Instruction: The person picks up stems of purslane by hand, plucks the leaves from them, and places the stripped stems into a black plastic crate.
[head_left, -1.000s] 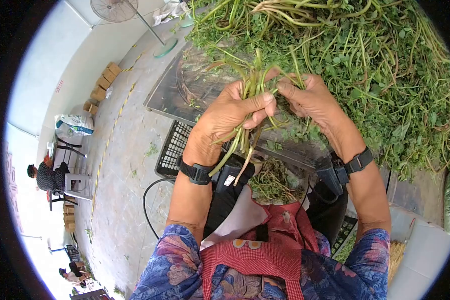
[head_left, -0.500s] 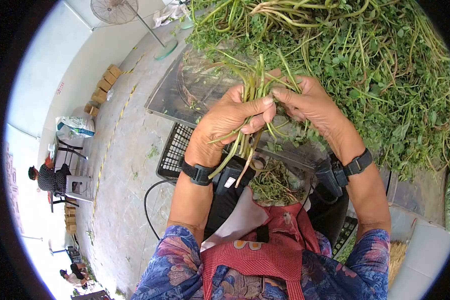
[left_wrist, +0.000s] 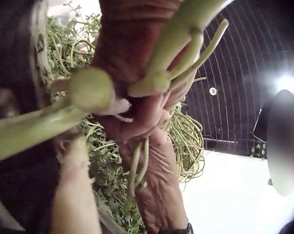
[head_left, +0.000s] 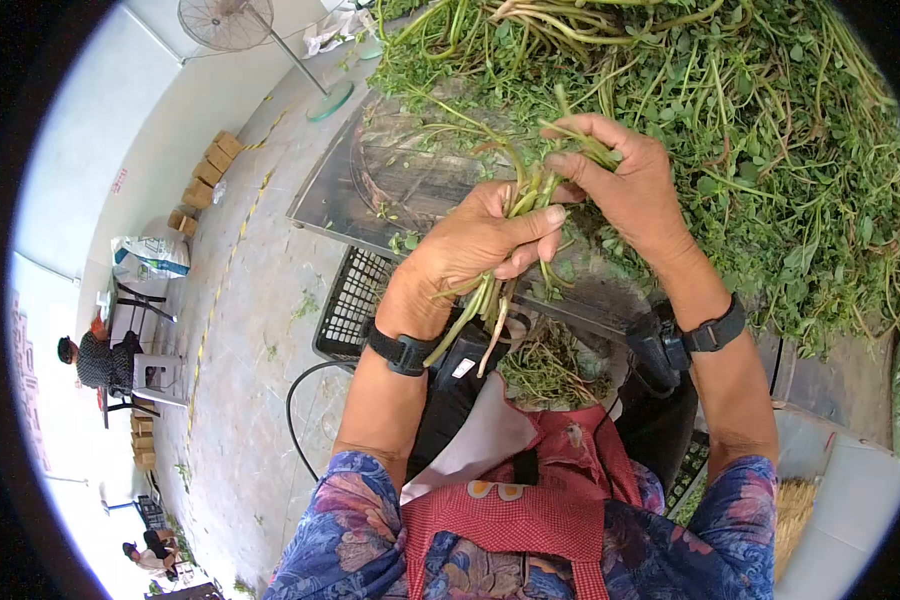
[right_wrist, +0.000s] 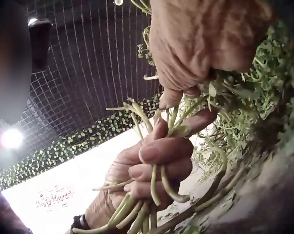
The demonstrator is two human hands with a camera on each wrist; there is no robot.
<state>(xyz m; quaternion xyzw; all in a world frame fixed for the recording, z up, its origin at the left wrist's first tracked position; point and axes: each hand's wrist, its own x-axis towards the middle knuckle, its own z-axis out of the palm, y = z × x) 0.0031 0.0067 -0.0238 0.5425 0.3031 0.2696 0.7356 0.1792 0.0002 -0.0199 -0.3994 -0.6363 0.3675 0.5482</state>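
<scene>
In the head view the left hand [head_left: 475, 240] grips a bundle of green stems [head_left: 485, 300], their cut ends hanging below the fist. The right hand [head_left: 625, 185], up and to its right, pinches a few stems [head_left: 592, 150] between thumb and fingers. The right wrist view shows the left hand [right_wrist: 156, 165] curled round the bundle, and the right hand [right_wrist: 205, 48] above with its fingertips at the stem tops. Thick stem ends [left_wrist: 91, 90] stand close to the camera in the left wrist view, partly hiding the left hand [left_wrist: 137, 73].
A large heap of leafy stems [head_left: 750, 170] covers the right of the table [head_left: 335, 205]. Below are a black crate [head_left: 355, 300] and a pile of trimmings [head_left: 550, 370]. A standing fan [head_left: 226, 20], boxes [head_left: 210, 165] and two seated people [head_left: 100, 355] are at the left.
The right hand has moved up and away from the left, drawing a few stems with it. The left hand keeps its grip and has shifted slightly right and down.
</scene>
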